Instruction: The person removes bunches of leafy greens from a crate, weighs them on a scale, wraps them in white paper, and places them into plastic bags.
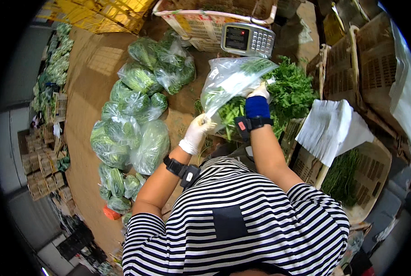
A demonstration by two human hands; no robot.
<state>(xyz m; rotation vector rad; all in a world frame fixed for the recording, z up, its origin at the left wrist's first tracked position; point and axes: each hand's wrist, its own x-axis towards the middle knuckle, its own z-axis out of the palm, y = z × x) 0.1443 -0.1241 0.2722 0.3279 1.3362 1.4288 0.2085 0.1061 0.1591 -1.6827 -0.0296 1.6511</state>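
Two gloved hands work one clear plastic bag (pixel 228 85) of leafy greens, held up just below a grey scale (pixel 247 39); the left hand (pixel 197 132) pinches the bag's lower edge, closed on the plastic; the right hand (pixel 259 94) grips its right side beside a heap of loose greens (pixel 292 89); filled bags of vegetables (pixel 136 119) lie on the floor to the left; stacked white paper (pixel 332 126) sits to the right.
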